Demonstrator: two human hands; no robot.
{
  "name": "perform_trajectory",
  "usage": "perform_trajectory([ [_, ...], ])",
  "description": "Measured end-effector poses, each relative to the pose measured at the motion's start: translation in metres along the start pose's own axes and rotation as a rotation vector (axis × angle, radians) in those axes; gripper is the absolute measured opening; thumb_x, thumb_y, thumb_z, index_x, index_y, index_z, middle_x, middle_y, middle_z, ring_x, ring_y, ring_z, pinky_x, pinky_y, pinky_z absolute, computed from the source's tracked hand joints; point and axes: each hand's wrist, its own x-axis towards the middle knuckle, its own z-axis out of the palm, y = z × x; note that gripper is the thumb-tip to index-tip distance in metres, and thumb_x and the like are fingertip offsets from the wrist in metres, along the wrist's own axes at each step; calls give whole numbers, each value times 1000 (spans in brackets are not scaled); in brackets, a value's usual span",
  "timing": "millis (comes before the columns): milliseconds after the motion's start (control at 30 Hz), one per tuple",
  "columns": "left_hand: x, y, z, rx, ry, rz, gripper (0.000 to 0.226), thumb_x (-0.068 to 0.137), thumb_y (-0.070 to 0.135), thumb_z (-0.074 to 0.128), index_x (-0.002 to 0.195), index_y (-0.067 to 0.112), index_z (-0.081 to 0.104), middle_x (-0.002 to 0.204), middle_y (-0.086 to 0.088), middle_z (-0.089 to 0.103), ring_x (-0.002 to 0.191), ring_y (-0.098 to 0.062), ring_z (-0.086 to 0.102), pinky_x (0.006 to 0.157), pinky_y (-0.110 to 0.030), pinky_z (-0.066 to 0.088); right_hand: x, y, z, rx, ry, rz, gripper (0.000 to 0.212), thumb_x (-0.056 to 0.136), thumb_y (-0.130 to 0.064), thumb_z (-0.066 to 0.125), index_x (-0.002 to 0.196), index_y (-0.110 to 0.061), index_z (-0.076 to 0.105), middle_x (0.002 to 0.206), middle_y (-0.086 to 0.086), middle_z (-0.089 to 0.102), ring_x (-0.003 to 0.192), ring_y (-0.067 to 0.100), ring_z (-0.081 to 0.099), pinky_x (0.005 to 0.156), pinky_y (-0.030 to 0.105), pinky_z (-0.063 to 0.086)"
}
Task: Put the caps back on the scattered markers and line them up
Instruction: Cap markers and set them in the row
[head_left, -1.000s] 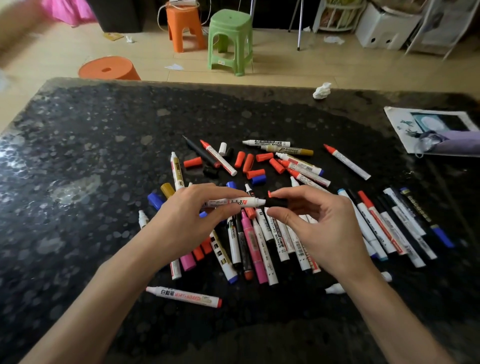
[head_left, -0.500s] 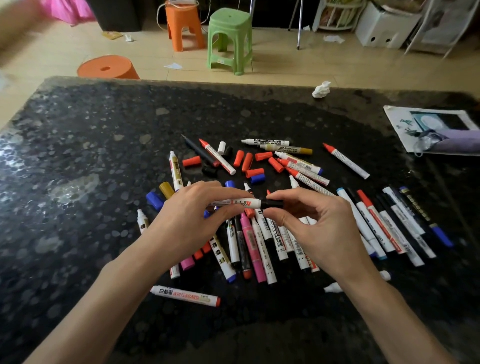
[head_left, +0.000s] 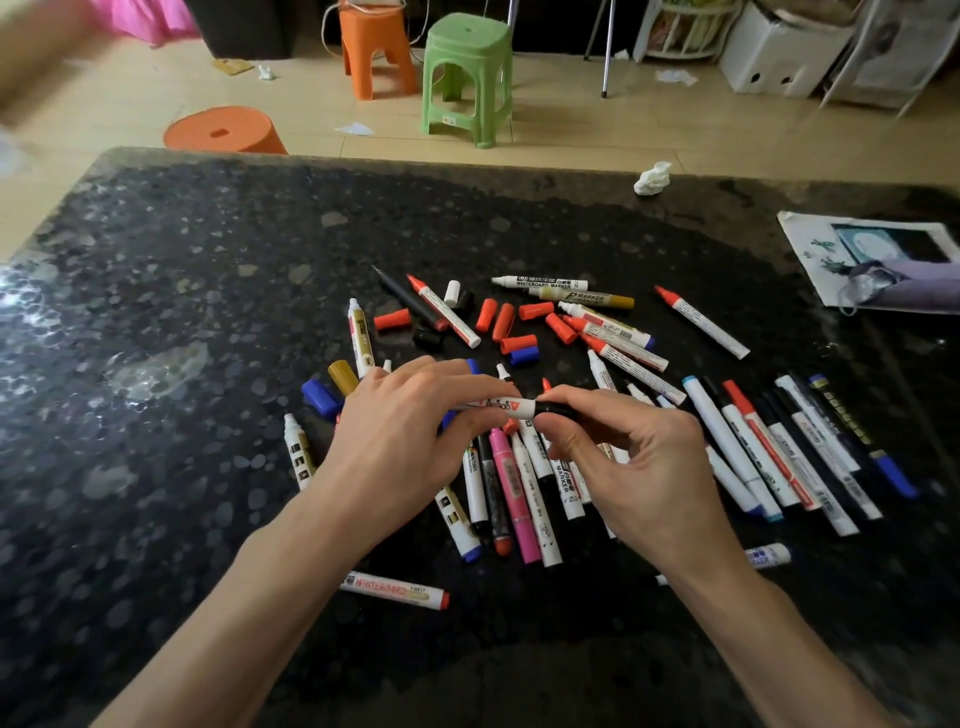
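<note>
Both hands hover above a pile of markers (head_left: 519, 483) on a black speckled table (head_left: 182, 312). My left hand (head_left: 410, 441) grips the barrel of a white marker (head_left: 506, 405), held level. My right hand (head_left: 634, 462) pinches a black cap (head_left: 556, 409) that sits on the marker's right end. Loose red caps (head_left: 501, 322), a blue cap (head_left: 522, 357) and uncapped markers (head_left: 613, 332) lie scattered behind the hands. To the right, several capped markers (head_left: 779, 447) lie side by side in a row.
A white whiteboard marker (head_left: 395, 590) lies alone near the front. A printed sheet with a plastic bag (head_left: 883, 265) sits at the right edge, a crumpled tissue (head_left: 652, 179) at the back. Orange stools (head_left: 374, 49) and a green stool (head_left: 465, 78) stand on the floor beyond.
One second ago the cap in my right hand was apart from the marker's tip. The hands came together and the black cap now covers the tip.
</note>
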Motion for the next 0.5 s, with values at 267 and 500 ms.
perform_trajectory([
  [267,-3,3,-2,-105,-81,-30,42,91,67,39,120,54,66,87,28,62,92,4,57,78,-32,52,4,-7,-7,85,-71,80,17,91,-23,79,107,-22,78,94,-11,77,93,13,75,81,25,60],
  [500,1,25,20,-317,-184,-10,45,97,51,52,142,44,53,117,25,63,108,5,61,87,-25,53,1,-9,-17,489,100,361,19,92,-32,74,105,-18,78,96,-2,79,94,10,74,86,29,57],
])
